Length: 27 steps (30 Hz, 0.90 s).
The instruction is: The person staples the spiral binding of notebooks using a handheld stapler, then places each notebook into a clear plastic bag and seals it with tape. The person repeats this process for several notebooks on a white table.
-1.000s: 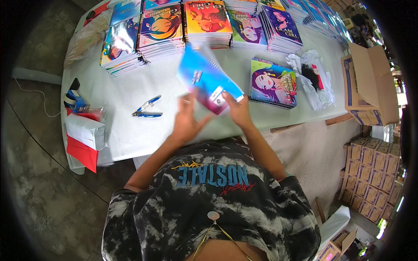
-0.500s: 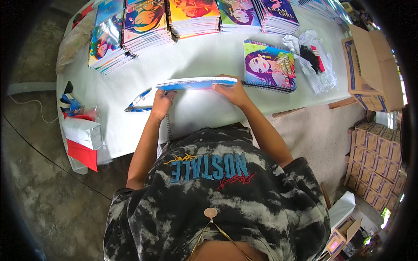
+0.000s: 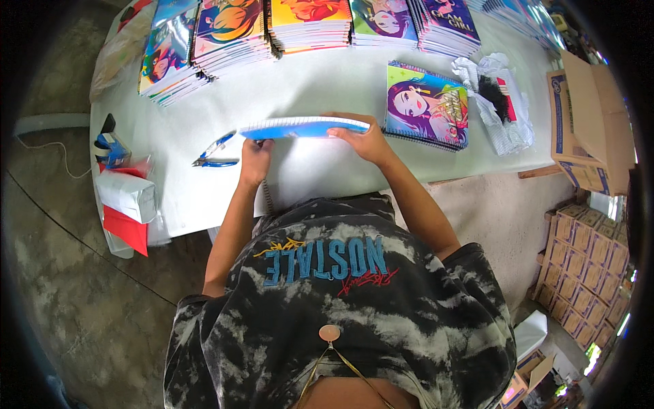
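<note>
Between both hands I hold a notebook [image 3: 293, 128], tilted so its blue cover faces me and its white page edges show along the top. My left hand [image 3: 256, 161] is closed on its left end, thumb against the lower edge. At the other end my right hand [image 3: 364, 141] grips it, thumb on the cover and fingers behind. Blue-handled pliers [image 3: 218, 162] lie on the white table left of my left hand. A dark spiral coil [image 3: 268, 198] shows beside my left forearm. Right of my right hand rests a small stack of spiral notebooks [image 3: 427, 105] with a colourful illustrated cover.
Tall stacks of illustrated notebooks [image 3: 306, 31] line the table's far side. Crumpled white wrapping [image 3: 514, 126] holds something black and bristly. An open cardboard box [image 3: 579, 129] stands at right. A blue tape dispenser [image 3: 112, 148] and a white packet [image 3: 127, 194] sit at the left edge.
The notebook has tilted slightly and its page edges look more bowed. My right thumb has shifted a little left on the cover. The whole view has shifted slightly.
</note>
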Available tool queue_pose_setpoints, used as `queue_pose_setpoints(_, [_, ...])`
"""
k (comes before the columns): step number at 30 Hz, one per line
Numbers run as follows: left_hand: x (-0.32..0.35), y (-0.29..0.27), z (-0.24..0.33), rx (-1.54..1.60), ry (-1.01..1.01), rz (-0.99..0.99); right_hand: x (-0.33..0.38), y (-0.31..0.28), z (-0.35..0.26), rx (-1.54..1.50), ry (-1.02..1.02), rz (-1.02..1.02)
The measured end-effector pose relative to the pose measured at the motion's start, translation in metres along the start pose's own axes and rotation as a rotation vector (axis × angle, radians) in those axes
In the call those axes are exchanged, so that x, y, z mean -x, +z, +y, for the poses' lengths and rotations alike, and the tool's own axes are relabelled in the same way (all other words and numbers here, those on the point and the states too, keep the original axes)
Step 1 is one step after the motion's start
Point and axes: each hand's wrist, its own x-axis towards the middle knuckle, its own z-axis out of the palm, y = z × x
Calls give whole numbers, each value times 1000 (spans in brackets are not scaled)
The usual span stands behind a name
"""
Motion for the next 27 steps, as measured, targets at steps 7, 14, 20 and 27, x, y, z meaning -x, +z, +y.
queue_pose_setpoints(7, [-10, -27, 34, -9, 154, 289, -10, -6, 10, 61, 57, 112])
queue_pose_setpoints(14, [-1, -61, 96, -215, 236, -34, -12, -5, 5, 77, 64, 111])
queue_pose_setpoints(20, [-13, -64, 92, -260, 226, -89, -9, -8, 12, 74, 87, 94])
queue_pose_setpoints(27, [-23, -74, 95, -279, 176, -185, -7, -6, 6, 109, 68, 88])
